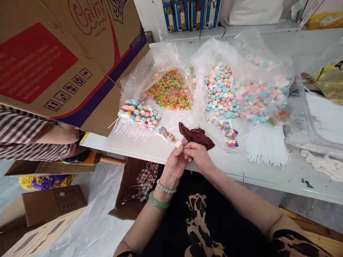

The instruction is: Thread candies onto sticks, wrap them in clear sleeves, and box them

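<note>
My left hand (pixel 176 160), with a bead bracelet and a green bangle below it, pinches the near end of a small printed wrapper (pixel 167 135). My right hand (pixel 197 153) touches it at the fingertips, its fingers pressed together; what they hold is too small to make out. Just beyond lies a crumpled brown cloth (pixel 197 135). Candy-topped sticks (pixel 139 115) are laid in rows to the left. Printed wrappers (pixel 226 128) and a pile of white sticks (pixel 265 144) lie to the right.
Behind are plastic bags of ring candies (pixel 171 91) and pastel candies (pixel 221 89). A large carton (pixel 66 60) stands at the left, beside a person's striped sleeve (pixel 24 134). An open box (pixel 124 189) of candy sticks sits below the table edge. A clear tray (pixel 321 125) is at right.
</note>
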`<state>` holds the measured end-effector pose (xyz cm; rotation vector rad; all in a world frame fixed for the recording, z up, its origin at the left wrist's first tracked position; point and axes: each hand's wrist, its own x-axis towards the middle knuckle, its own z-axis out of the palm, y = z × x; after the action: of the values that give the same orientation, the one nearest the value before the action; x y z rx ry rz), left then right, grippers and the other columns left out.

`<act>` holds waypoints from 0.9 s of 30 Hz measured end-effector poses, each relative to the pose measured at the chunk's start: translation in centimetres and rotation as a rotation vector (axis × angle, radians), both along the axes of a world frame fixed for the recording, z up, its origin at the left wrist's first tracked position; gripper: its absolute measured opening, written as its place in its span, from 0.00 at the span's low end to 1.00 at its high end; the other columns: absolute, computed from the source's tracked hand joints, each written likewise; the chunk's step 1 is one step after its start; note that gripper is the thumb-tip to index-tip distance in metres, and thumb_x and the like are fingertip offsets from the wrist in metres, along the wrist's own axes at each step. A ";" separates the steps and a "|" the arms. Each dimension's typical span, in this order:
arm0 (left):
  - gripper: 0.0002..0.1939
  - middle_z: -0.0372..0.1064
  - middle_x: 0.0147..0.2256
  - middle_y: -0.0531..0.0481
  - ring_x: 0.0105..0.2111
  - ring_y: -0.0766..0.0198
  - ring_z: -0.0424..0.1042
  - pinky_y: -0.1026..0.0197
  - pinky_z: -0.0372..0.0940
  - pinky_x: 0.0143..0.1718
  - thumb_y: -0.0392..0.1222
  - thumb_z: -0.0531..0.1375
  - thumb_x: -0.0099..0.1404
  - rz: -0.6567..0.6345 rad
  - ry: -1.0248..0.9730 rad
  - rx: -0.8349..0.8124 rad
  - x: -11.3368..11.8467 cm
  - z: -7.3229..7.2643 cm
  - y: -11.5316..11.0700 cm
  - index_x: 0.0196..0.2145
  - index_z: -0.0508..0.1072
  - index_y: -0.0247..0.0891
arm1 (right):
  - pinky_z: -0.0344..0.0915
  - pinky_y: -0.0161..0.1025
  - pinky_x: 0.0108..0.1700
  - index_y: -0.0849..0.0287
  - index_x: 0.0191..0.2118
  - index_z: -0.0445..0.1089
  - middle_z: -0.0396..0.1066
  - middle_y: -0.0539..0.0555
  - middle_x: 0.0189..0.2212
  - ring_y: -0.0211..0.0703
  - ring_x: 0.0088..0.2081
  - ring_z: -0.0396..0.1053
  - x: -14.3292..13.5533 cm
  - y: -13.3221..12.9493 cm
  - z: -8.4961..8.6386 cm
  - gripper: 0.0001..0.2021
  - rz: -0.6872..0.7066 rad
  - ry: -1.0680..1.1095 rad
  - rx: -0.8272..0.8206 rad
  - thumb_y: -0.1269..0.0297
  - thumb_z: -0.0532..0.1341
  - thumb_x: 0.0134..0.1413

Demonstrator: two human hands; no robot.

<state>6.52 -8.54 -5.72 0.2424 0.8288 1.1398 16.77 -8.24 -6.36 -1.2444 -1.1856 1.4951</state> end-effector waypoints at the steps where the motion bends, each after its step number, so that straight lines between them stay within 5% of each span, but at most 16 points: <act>1: 0.20 0.76 0.42 0.46 0.44 0.57 0.73 0.58 0.68 0.44 0.43 0.70 0.51 -0.079 0.007 0.026 -0.5 0.1 0.0 0.43 0.78 0.40 | 0.54 0.34 0.23 0.56 0.29 0.65 0.57 0.46 0.18 0.35 0.19 0.51 0.1 0.0 0.0 0.09 0.069 0.147 -0.120 0.58 0.57 0.57; 4: 0.21 0.74 0.48 0.43 0.53 0.52 0.69 0.55 0.66 0.49 0.42 0.71 0.50 -0.264 0.062 0.151 -1.8 0.5 -0.4 0.43 0.78 0.39 | 0.45 0.30 0.20 0.57 0.26 0.60 0.46 0.40 0.15 0.29 0.16 0.37 0.6 -0.4 -0.1 0.14 0.244 0.583 -0.433 0.54 0.59 0.56; 6: 0.16 0.74 0.47 0.42 0.54 0.51 0.68 0.55 0.64 0.51 0.41 0.71 0.51 -0.280 0.122 0.204 -2.5 0.6 -0.6 0.39 0.79 0.38 | 0.45 0.29 0.20 0.57 0.27 0.60 0.48 0.40 0.15 0.28 0.16 0.39 0.7 -0.9 -0.3 0.14 0.278 0.715 -0.532 0.54 0.62 0.52; 8: 0.11 0.75 0.44 0.42 0.49 0.53 0.71 0.56 0.65 0.48 0.43 0.70 0.53 -0.213 0.198 0.196 -3.1 0.5 -0.8 0.33 0.78 0.37 | 0.52 0.30 0.21 0.58 0.28 0.64 0.58 0.43 0.17 0.29 0.17 0.50 0.7 -1.4 -0.2 0.12 0.245 0.601 -0.465 0.57 0.65 0.50; 11: 0.12 0.74 0.35 0.47 0.35 0.62 0.72 0.61 0.66 0.36 0.46 0.68 0.55 -0.071 0.281 0.165 -3.5 0.4 -0.9 0.25 0.73 0.35 | 0.64 0.33 0.31 0.56 0.35 0.70 0.72 0.49 0.30 0.36 0.29 0.68 0.7 -1.4 0.7 0.09 -0.008 0.265 -0.167 0.61 0.66 0.47; 13: 0.15 0.70 0.26 0.51 0.25 0.67 0.68 0.63 0.63 0.29 0.48 0.68 0.55 -0.130 0.285 0.152 -3.2 0.4 -1.2 0.24 0.70 0.35 | 0.66 0.33 0.32 0.53 0.42 0.70 0.74 0.49 0.36 0.37 0.33 0.70 0.6 -0.9 1.4 0.16 -0.126 0.198 -0.076 0.62 0.67 0.45; 17: 0.18 0.59 0.18 0.56 0.15 0.69 0.56 0.62 0.56 0.21 0.55 0.62 0.59 -0.342 0.443 0.159 -1.6 0.0 -1.9 0.25 0.68 0.37 | 0.58 0.33 0.17 0.57 0.39 0.67 0.75 0.50 0.28 0.34 0.16 0.61 -0.1 0.9 2.2 0.15 -0.053 0.405 -0.276 0.56 0.65 0.46; 22: 0.14 0.62 0.22 0.51 0.23 0.65 0.61 0.61 0.57 0.29 0.50 0.60 0.62 0.015 1.301 0.589 -1.8 -2.0 -1.9 0.24 0.68 0.39 | 0.62 0.33 0.24 0.58 0.29 0.62 0.70 0.49 0.18 0.37 0.20 0.66 -1.9 1.9 1.9 0.12 -0.310 0.483 -0.310 0.59 0.65 0.42; 25: 0.09 0.65 0.24 0.48 0.26 0.62 0.63 0.60 0.59 0.32 0.45 0.59 0.62 0.120 1.466 0.719 -3.2 -2.2 -1.4 0.27 0.70 0.39 | 0.66 0.36 0.32 0.58 0.32 0.65 0.73 0.51 0.23 0.40 0.27 0.70 -0.8 3.0 2.2 0.11 -0.084 0.366 -0.207 0.57 0.63 0.47; 27: 0.09 0.63 0.23 0.50 0.25 0.64 0.62 0.61 0.57 0.29 0.45 0.58 0.62 0.163 1.439 0.620 -3.9 -1.8 -1.1 0.26 0.69 0.39 | 0.66 0.38 0.35 0.57 0.37 0.68 0.74 0.52 0.30 0.42 0.32 0.71 1.5 4.7 2.4 0.11 0.036 0.078 -0.059 0.56 0.59 0.54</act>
<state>2.62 -9.61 -7.55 1.6606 1.7155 1.2687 18.27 -3.50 -3.99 -1.1979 -1.1252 1.6003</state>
